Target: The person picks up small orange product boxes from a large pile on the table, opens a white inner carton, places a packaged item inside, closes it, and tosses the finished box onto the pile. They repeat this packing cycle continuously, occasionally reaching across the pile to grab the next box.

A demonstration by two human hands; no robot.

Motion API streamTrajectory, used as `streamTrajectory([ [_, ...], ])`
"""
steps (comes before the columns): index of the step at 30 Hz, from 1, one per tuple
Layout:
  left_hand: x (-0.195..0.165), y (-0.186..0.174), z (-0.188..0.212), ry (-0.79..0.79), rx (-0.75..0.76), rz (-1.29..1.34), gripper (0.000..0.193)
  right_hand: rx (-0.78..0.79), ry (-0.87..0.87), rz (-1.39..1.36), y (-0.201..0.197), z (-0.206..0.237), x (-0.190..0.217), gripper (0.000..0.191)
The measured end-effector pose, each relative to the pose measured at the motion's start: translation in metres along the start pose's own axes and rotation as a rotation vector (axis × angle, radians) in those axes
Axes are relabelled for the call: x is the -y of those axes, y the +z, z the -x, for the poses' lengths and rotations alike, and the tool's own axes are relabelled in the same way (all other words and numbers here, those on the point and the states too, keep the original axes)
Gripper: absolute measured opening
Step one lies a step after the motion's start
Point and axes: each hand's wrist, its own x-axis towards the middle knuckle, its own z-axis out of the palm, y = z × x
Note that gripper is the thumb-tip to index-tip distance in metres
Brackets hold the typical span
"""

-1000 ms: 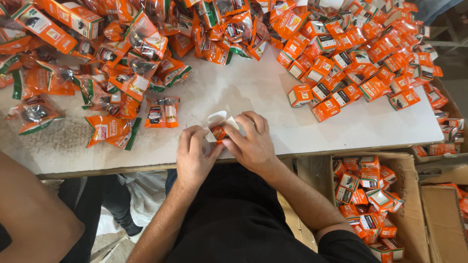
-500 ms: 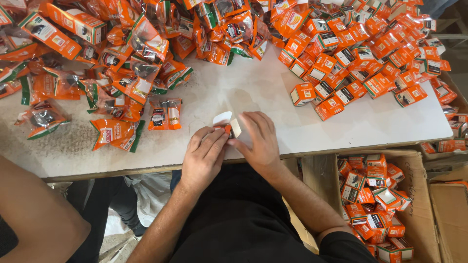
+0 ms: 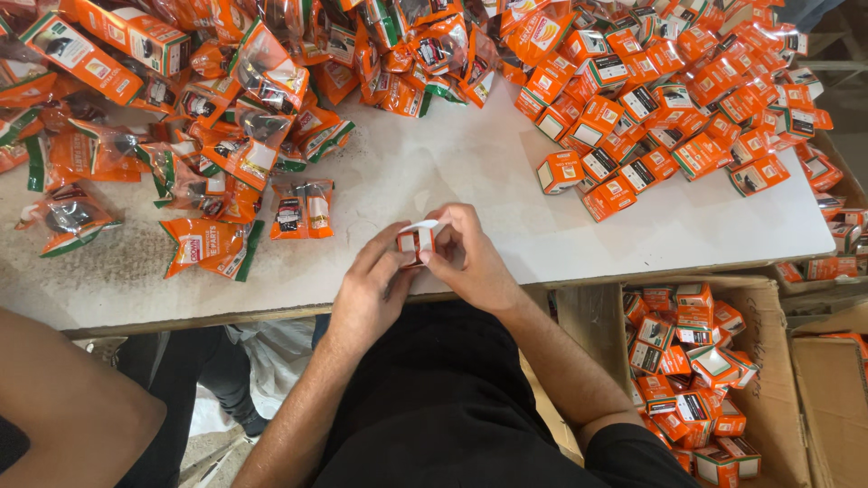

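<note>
A small orange and white cardboard box (image 3: 416, 241) is held between both hands just above the near edge of the white table (image 3: 452, 172). My left hand (image 3: 371, 289) grips its left side with the fingertips. My right hand (image 3: 470, 258) curls over its right side and top, where a white flap shows. An orange plastic packet (image 3: 303, 208) lies on the table just left of the hands.
Orange packets (image 3: 208, 136) are heaped across the table's left and far side. Small orange boxes (image 3: 660, 99) are piled at the right. A cardboard carton (image 3: 778, 361) with several boxes stands on the floor at the right. Another person's arm (image 3: 63, 398) is at the lower left.
Both hands have stayed at the table's near edge, turning the small box between the fingers. The white flap now shows on top.
</note>
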Motion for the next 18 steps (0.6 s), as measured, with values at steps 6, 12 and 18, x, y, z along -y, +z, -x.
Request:
streamTrajectory([
  [6,0.004,0.003,0.006,-0.072,-0.025,0.069,0.051,0.099,-0.663,0.289,-0.013,-0.006,0.009,0.041],
  [12,0.004,0.003,0.004,-0.067,-0.007,0.074,0.056,0.05,-0.563,0.206,-0.011,-0.001,0.004,0.031],
  [18,-0.001,-0.001,0.0,-0.058,0.008,0.05,0.047,0.024,-0.59,0.188,-0.006,-0.003,0.001,0.022],
])
